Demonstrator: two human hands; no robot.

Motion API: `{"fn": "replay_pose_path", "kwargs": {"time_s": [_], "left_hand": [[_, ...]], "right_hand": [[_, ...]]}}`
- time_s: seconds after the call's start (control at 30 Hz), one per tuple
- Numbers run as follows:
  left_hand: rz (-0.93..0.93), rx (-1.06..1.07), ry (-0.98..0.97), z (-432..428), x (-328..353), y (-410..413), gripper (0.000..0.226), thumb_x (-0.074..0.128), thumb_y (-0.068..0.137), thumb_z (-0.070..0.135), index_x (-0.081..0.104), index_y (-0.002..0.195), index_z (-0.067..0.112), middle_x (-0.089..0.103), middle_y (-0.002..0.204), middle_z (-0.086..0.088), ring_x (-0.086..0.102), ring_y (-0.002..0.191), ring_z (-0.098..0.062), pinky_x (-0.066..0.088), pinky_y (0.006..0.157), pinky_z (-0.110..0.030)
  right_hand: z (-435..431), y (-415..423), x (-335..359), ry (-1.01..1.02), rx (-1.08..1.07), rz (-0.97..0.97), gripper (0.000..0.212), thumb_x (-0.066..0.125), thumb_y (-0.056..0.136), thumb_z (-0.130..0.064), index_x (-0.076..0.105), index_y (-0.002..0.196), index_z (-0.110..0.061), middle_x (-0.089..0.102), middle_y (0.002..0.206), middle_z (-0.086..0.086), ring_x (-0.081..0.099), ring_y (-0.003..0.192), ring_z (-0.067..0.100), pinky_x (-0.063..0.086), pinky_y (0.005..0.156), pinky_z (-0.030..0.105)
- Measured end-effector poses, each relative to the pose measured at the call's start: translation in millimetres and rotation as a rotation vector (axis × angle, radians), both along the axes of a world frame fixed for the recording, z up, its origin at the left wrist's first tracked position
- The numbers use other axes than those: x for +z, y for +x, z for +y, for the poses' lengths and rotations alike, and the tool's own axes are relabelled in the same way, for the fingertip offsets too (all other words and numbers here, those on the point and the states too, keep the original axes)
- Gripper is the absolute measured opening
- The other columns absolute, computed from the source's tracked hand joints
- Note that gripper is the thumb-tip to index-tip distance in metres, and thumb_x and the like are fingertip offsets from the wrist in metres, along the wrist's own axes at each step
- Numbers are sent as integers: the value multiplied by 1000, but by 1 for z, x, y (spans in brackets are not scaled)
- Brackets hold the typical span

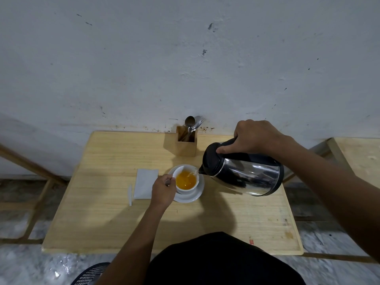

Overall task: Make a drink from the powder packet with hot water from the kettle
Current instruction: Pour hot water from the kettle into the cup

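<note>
Kettle [246, 175], shiny steel, tilts in right hand's [257, 137] grip; left hand [162, 190] seemingly pinches spoon [168, 182].

Cup [186, 180] on saucer [195, 197] (mid-table), packet [145, 183] left, kettle [242, 173] right, cutlery holder [186, 144] behind.

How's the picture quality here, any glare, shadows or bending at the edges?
Head view: dim, soft light; the kettle shows bright reflections on its steel side. A broad shadow of arm and kettle falls on the table near the cup. Wide-angle lens bows the table edges; floor at the bottom corners looks smeared.
</note>
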State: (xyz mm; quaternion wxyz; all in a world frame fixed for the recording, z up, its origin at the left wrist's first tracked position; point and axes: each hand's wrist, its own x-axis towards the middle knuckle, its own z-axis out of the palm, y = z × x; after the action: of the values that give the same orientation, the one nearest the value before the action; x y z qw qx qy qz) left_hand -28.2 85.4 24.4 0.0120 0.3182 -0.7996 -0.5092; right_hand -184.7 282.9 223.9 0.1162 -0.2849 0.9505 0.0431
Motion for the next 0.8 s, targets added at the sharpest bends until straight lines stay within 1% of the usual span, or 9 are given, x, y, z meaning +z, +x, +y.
{"fn": "replay_pose_path", "kwargs": {"time_s": [0.17, 0.43, 0.7, 0.8], "left_hand": [[5, 5, 2, 0, -1, 0, 22, 50, 94, 19, 65, 103, 7, 65, 103, -11, 61, 97, -25, 44, 78, -29], [7, 15, 15, 1, 0, 0, 22, 50, 94, 20, 65, 105, 7, 63, 104, -10, 57, 94, -20, 43, 79, -28], [11, 19, 18, 1, 0, 0, 23, 50, 94, 20, 64, 106, 7, 61, 100, -6, 58, 95, -20, 43, 79, -28], [5, 18, 19, 1, 0, 0, 23, 50, 94, 20, 64, 107, 7, 61, 101, -6, 57, 94, -19, 43, 78, -28]], "right_hand": [[0, 0, -2, -1, 4, -4, 72, 56, 64, -86, 43, 54, -16, 48, 52, -4, 47, 50, 13, 43, 61, 30], [-2, 0, -5, 11, 11, 1, 74, 55, 64, -87, 46, 54, -15, 49, 52, -4, 50, 51, 16, 45, 62, 30], [-3, 0, -3, 0, 15, 10, 74, 55, 64, -87, 47, 54, -15, 50, 51, -4, 50, 51, 15, 48, 64, 32], [-2, -1, -1, -13, -3, 3, 74, 55, 64, -87, 49, 53, -14, 51, 51, -4, 52, 52, 16, 46, 62, 30]]}}
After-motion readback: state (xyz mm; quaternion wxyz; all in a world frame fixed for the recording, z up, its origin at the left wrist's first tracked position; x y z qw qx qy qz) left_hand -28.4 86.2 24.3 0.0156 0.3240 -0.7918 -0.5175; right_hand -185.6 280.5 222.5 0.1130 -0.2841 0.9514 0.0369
